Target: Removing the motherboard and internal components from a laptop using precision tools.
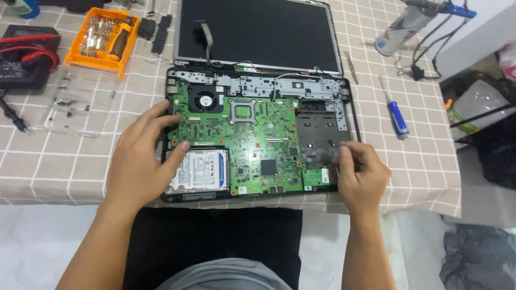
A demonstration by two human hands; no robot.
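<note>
Currently laptop (258, 129) opened at worktop front edge, motherboard (242, 145) still seated; left hand (141, 161) flat, grip open; right hand (361, 174) pinching board corner.

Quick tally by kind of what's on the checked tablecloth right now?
Opened laptop with green circuit board: 1
Blue-handled screwdriver: 1
Orange tray of screwdriver bits: 1
Black multimeter with red leads: 1
Clear plastic lid holding screws: 1
Metal tweezers: 1
Spray can: 1
Total: 7

A glossy green circuit board (252, 142) is sitting in a matt black plastic laptop shell (352, 115); checked beige cloth (424, 161) is covering the worktop.
</note>
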